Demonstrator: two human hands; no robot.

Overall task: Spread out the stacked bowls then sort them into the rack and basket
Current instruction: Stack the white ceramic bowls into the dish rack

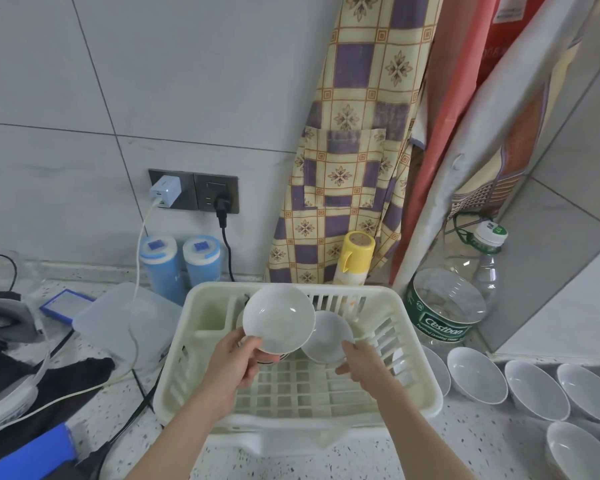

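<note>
Filling the cream dish rack (pixel 409 368) on the bench, each grip pinches one white bowl: left hand (pixel 236 362) holds the bigger bowl (pixel 279 318), right hand (pixel 362 363) the smaller bowl (pixel 326 336) beside it. Best stood on edge, rims apart, I'd say.

Speckled counter (pixel 413 455) bears a cream rack (pixel 302 403) at centre, loose white bowls (pixel 534 389) to its right, a large water bottle (pixel 447 306) behind them, two blue canisters (pixel 181 265) by the wall, a clear lidded box (pixel 125 320) left
</note>
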